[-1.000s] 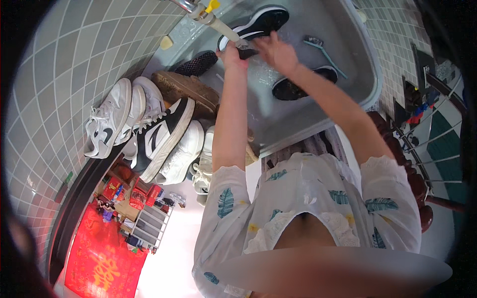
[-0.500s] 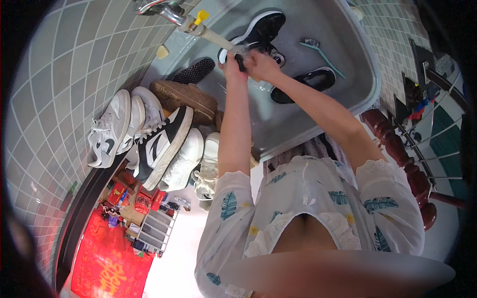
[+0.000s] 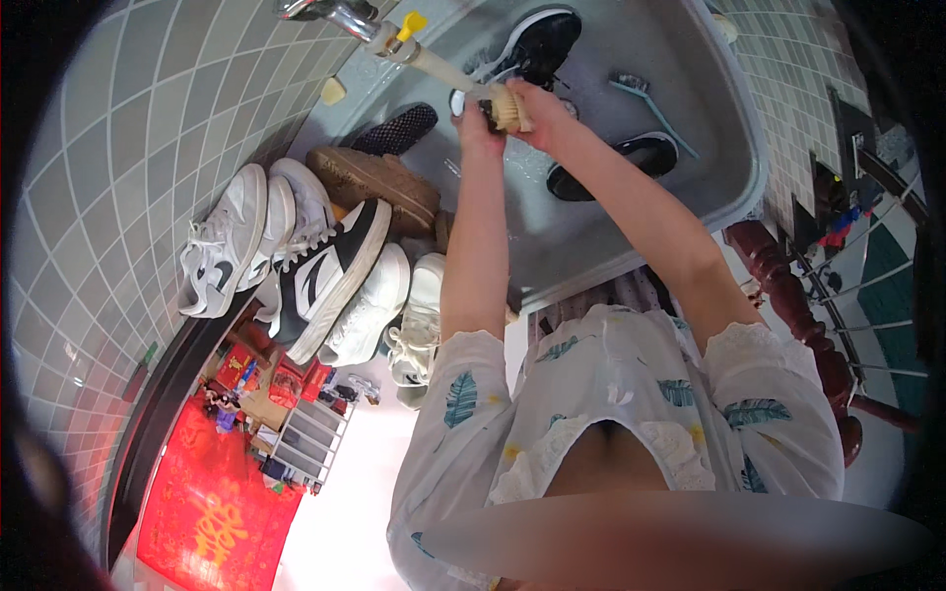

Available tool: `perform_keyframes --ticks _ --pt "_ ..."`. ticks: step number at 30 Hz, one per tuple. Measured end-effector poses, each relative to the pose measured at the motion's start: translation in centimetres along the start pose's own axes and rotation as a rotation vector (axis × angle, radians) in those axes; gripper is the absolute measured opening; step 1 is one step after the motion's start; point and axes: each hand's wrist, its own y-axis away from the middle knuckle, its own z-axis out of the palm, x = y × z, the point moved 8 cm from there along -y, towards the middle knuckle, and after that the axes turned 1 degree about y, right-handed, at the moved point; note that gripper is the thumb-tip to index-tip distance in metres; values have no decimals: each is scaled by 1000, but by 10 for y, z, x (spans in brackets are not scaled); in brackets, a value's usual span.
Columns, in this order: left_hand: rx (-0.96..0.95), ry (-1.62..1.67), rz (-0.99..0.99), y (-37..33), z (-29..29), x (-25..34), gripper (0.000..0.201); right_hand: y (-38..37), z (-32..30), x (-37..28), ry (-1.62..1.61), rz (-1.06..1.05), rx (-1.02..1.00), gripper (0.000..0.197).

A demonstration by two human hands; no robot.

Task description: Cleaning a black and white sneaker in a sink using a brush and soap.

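Under the tap (image 3: pixel 360 30) at the grey sink (image 3: pixel 591 231), my two hands are close together. My right hand (image 3: pixel 545 116) is closed round a scrub brush (image 3: pixel 509 108) with pale bristles. My left hand (image 3: pixel 480 133) is closed beside the bristles on a small dark thing, mostly hidden by fingers and brush. A pale spout or water stream (image 3: pixel 448 74) runs down to the hands. Just beyond them lies a black shoe with a white sole (image 3: pixel 547 47). Another black shoe (image 3: pixel 631 163) rests in the sink to the right.
A teal-handled brush (image 3: pixel 645 94) lies in the sink. At the left rim is a dark dotted piece (image 3: pixel 399 130). Several shoes stand left of the sink, including a brown one (image 3: pixel 379 182) and a black-and-white sneaker (image 3: pixel 340 276). A dark red wooden post (image 3: pixel 778 286) stands right.
The right hand has turned and moved slightly right, and the brush's pale bristles now show between the hands. The whole view has shifted a little.
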Motion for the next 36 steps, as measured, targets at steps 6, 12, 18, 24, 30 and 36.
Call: perform_keyframes --ticks 6,12,18,24,30,36 --pt "-10 16 -133 -7 -21 26 31 68 39 -9 1584 -697 72 40" --pt "-78 -20 -90 -6 4 -4 40 13 2 -22 989 -770 254 45" --pt "-188 180 -250 -17 -10 -7 45 58 35 -19 1926 -609 79 51" --pt "-21 24 -176 -14 14 -15 43 -1 -17 -35 1096 -625 229 48" --pt "-150 7 -138 7 28 -1 62 20 -1 -40 1299 -465 177 49" --pt "-55 13 29 -1 13 29 67 55 34 -35 1411 -674 183 47"
